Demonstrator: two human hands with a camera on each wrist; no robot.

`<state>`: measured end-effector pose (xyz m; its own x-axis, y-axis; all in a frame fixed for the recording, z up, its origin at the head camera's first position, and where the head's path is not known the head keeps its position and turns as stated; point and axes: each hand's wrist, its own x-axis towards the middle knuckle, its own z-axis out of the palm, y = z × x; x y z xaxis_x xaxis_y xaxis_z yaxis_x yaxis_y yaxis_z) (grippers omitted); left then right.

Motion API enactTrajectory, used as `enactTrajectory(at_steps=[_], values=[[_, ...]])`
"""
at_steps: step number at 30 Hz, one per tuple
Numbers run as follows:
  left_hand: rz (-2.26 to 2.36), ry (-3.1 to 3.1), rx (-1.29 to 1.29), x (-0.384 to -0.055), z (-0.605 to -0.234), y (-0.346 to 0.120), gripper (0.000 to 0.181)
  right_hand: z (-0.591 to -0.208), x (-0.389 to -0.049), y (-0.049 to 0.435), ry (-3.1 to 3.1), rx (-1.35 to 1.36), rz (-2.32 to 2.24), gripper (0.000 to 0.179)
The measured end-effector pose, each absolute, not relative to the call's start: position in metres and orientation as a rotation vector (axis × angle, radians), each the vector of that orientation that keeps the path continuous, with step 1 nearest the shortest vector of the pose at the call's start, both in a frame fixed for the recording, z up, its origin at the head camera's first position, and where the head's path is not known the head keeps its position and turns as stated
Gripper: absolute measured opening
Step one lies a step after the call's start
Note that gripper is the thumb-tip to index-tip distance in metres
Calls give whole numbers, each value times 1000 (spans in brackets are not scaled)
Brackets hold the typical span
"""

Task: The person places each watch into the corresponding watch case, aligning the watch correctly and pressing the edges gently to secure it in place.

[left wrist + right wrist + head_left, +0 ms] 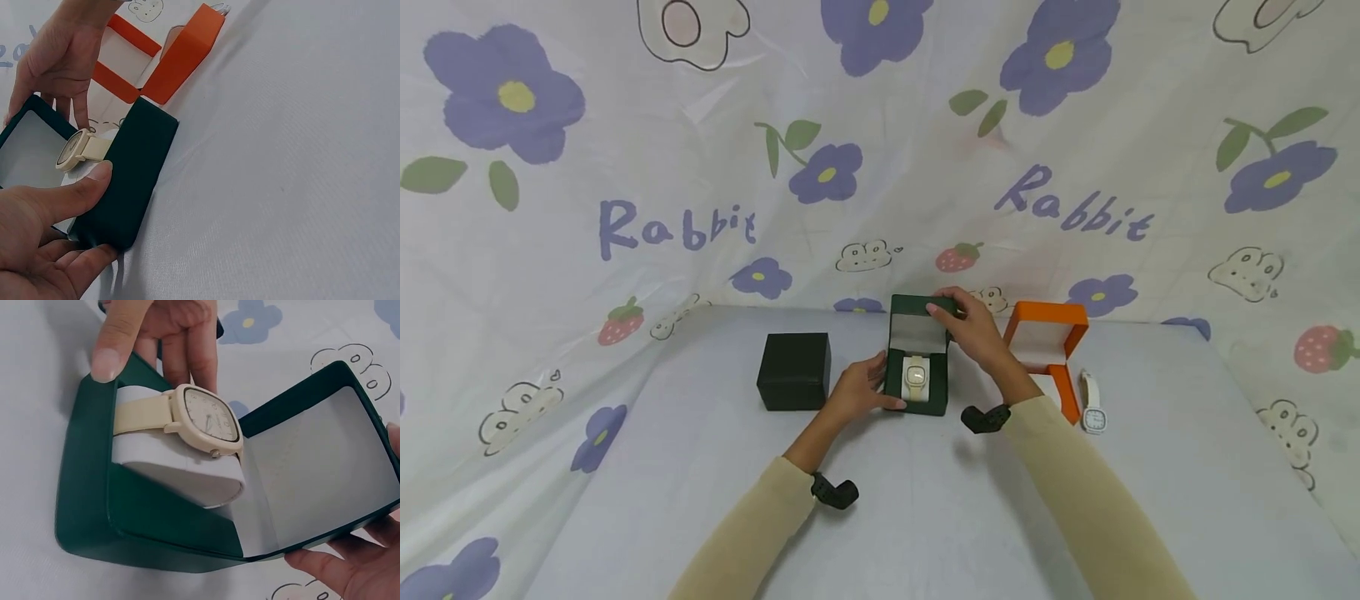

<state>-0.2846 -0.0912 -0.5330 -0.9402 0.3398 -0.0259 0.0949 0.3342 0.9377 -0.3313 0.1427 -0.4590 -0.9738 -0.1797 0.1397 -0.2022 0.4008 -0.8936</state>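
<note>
A green watch box (938,387) stands with its lid (917,306) raised in the middle of the table. Inside it, a cream watch (209,417) with a squarish face is wrapped around a white cushion (175,453). My left hand (854,389) grips the left side of the box's base, thumb over the front edge and fingers on the outer wall, as the left wrist view shows. My right hand (976,332) holds the lid at its right side, the fingers behind it and the thumb at its edge.
To the left sits a closed black box (794,372). On the right stands an orange box (1051,312) with its lid up, partly hidden by my right forearm. A white watch (1093,417) lies beside it. A printed curtain (880,225) hangs behind the table.
</note>
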Motion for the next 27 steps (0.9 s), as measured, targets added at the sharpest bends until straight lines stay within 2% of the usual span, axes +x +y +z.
enactTrajectory(at_steps=[20, 27], values=[[1715, 2332, 422, -288, -537, -94, 96, -473, -308, 145, -2517, 471, 1707, 39], [1728, 2310, 404, -288, -536, -93, 95, -475, -295, 144, -2529, 426, 1683, 36]])
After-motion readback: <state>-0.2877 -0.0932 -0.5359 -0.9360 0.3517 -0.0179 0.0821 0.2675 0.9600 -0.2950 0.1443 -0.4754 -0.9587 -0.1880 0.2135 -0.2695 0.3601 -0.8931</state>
